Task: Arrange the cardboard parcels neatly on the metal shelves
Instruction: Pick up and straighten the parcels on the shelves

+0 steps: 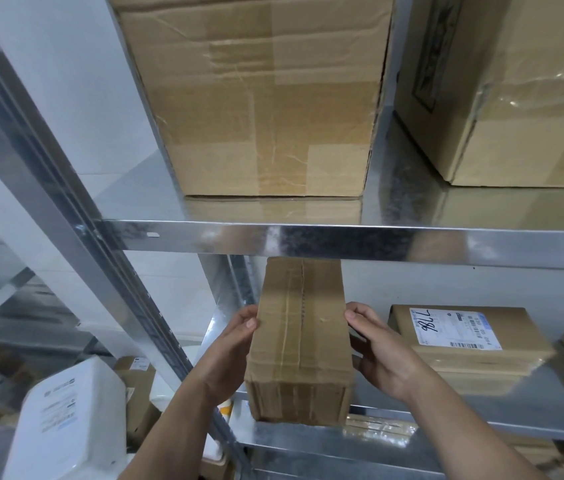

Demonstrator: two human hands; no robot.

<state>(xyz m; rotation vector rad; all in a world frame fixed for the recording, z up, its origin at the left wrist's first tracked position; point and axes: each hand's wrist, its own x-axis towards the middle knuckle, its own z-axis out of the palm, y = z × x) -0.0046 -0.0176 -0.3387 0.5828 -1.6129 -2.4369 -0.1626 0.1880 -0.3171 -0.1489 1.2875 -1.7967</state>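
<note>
With a large box already on the upper shelf and a labelled parcel on the lower shelf, the left hand and right hand clasp a taped parcel by its sides at that shelf's front edge, near end overhanging the rim and just beside the labelled one — judged not yet pushed home.

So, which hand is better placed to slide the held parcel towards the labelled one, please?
Probably left: left hand grips the held parcel from outside; right hand sits between it and the labelled parcel.
</note>
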